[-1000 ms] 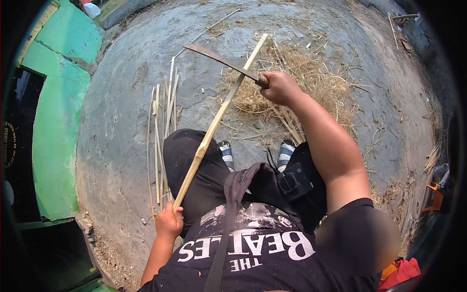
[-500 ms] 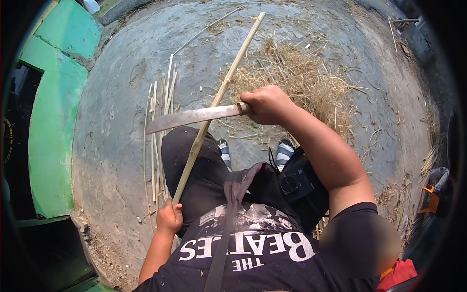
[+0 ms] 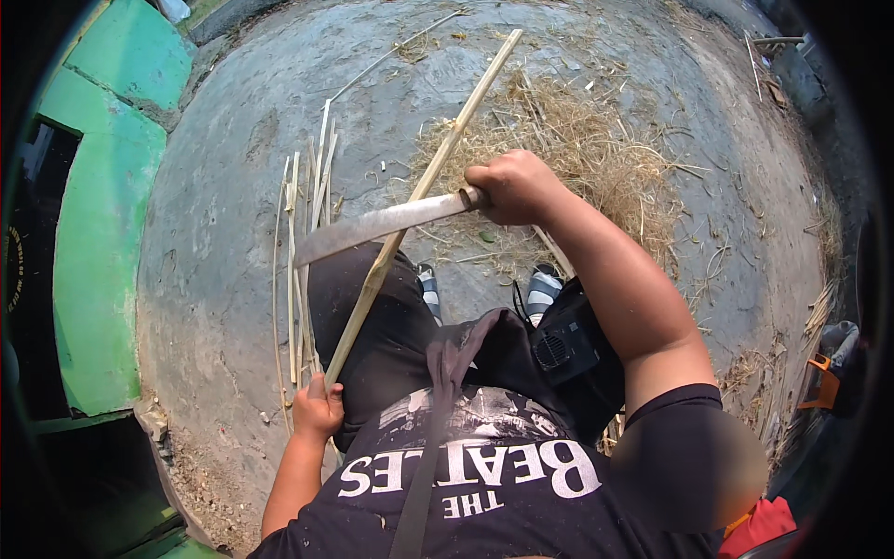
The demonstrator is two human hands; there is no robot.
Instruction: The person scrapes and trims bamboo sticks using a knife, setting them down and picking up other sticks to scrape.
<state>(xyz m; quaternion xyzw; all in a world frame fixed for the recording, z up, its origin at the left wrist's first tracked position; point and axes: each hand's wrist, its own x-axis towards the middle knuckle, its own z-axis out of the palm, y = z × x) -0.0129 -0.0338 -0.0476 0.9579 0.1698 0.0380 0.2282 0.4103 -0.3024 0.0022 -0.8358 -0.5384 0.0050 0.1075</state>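
Several white letters (image 3: 533,468) mark the shirt (image 3: 568,524); left fingers (image 3: 318,388) clamp a stick (image 3: 374,277), right fingers (image 3: 492,179) a knife (image 3: 377,224).

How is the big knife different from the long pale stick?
The knife has a wide, gently curved grey blade; the stick is narrow, pale and straighter. The stick looks longer than the knife. The right hand holds the knife, while the left hand holds the stick's near end. Both are held, and they cross in the picture.
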